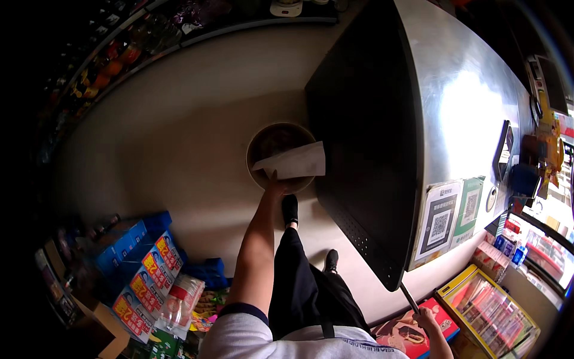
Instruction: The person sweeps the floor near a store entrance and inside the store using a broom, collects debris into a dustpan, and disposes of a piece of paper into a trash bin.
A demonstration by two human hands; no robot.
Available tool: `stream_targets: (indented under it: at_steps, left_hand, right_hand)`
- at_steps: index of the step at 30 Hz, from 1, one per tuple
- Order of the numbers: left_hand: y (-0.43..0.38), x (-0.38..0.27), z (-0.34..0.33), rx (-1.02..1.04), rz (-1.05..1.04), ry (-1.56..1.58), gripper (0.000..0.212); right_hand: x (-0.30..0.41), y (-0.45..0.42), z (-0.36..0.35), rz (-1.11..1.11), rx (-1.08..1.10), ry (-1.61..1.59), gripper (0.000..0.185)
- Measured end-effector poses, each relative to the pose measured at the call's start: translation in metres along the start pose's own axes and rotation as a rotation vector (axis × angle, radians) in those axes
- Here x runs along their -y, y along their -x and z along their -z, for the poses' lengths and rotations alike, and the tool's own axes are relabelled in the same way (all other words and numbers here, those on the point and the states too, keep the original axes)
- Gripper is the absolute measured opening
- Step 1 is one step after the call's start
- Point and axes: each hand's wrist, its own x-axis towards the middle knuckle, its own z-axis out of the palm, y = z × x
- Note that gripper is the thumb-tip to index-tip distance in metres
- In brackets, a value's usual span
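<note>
A round bin [249,155] stands on the floor against the dark side of a counter; its inside is too dim to make out. Across its mouth lies a white paper-like sheet or bag [298,160], which my left hand [276,185] pinches at the near edge. To the lower right, my right hand [426,319] grips a thin dark rod [409,297]. The rod's far end passes out of sight behind the counter's corner.
A counter with a shiny top [466,148] bears printed code signs [440,224]. Stocked shelves [112,67] run along the upper left. Blue boxes with promotional cards [143,287] stand lower left. A red box [408,330] and a yellow-framed display case [491,309] are lower right.
</note>
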Motion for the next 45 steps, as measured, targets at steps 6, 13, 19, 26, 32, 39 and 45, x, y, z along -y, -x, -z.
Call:
stream_targets:
  at_steps: [6,13,19,26,32,39,45]
  left_hand:
    - [-0.010,0.019,0.039,-0.128,-0.321,-0.233,0.048]
    - [0.072,-0.015,0.005,-0.220,-0.602,-0.551,0.020]
    - [0.158,0.002,0.010,-0.101,-0.249,-0.302,0.014]
    - [0.200,-0.009,0.031,-0.334,-0.477,-0.268,0.006]
    - [0.282,-0.034,-0.090,0.006,-0.091,-0.107,0.035]
    - [0.348,0.009,-0.197,0.085,-0.124,-0.553,0.025]
    - [0.366,0.010,-0.313,0.399,-0.150,-0.809,0.026]
  right_hand:
    - [0.034,-0.001,-0.010,0.129,0.009,0.065,0.024]
    - [-0.026,-0.022,-0.059,0.092,-0.002,-0.010,0.027]
    - [-0.029,-0.010,-0.093,0.086,0.039,-0.177,0.021]
    - [-0.091,-0.014,-0.193,0.132,0.060,-0.584,0.018]
    - [-0.187,-0.009,-0.289,0.046,0.102,-0.876,0.020]
    - [-0.256,-0.008,-0.370,-0.026,0.031,-1.233,0.022]
    - [-0.271,-0.046,-0.402,-0.136,0.010,-1.552,0.018]
